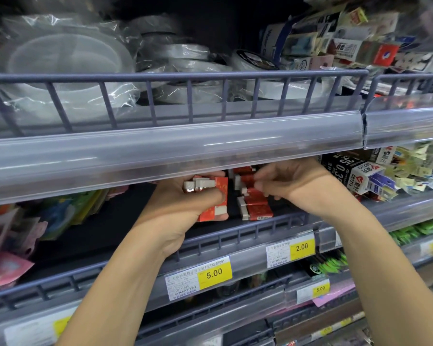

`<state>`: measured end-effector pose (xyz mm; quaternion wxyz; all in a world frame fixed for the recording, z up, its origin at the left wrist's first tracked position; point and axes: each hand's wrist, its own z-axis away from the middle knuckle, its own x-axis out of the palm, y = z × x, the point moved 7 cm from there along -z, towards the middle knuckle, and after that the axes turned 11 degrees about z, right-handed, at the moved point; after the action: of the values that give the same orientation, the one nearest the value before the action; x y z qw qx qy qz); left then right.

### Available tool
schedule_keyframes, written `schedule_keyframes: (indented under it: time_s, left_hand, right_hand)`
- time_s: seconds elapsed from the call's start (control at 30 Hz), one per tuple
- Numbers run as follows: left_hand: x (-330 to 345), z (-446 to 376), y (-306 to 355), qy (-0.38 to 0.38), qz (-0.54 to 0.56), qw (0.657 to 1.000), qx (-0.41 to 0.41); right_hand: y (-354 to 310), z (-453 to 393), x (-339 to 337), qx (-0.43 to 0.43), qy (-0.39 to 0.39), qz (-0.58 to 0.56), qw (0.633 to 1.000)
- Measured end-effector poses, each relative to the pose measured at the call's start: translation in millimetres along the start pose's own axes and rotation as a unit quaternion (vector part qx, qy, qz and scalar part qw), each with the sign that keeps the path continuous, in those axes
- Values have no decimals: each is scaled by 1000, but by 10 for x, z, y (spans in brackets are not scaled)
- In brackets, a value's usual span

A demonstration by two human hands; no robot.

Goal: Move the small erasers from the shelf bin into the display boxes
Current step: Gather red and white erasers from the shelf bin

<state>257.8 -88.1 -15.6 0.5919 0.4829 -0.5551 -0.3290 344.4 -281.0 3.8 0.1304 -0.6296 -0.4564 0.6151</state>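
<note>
Left hand (185, 203) fingers clutch several erasers (205, 187); right hand (293, 182) fingers pinch one from the pile (254, 203) just beneath them.

Dim shelves, blurred wide-angle edges

Both hands reach over the wire rail (248, 229) into the shelf under the upper shelf's edge strip (160, 156). The left hand (185, 203) holds a bunch of erasers (208, 188); right of it, loose erasers (254, 203) lie on the shelf floor, with the right hand (293, 183) just beside them. Price labels (198, 277) sit below the rail.
</note>
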Motion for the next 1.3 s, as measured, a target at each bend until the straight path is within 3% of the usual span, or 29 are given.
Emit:
schedule_keyframes:
  time_s: [0.2, 0.47, 0.83, 1.07, 1.2, 1.3]
  left_hand:
    - [-8, 4, -11, 7, -2, 1000, -2]
    - [-26, 28, 1, 16, -38, 999, 9]
    - [-32, 25, -26, 3, -25, 1000, 2]
    - [-28, 46, -16, -7, -17, 1000, 14]
    - [-2, 134, 60, -40, -1, 998, 54]
    - [-18, 267, 136, -50, 8, 994, 93]
  right_hand:
    - [106, -44, 39, 15, -95, 187, 978]
    - [31, -103, 266, 15, -207, 307, 929]
    - [-28, -110, 304, 28, -217, 363, 906]
    - [-7, -82, 285, 17, -179, 273, 945]
    - [-142, 65, 125, -29, -50, 112, 992]
    - [-296, 311, 64, -83, 23, -27, 996]
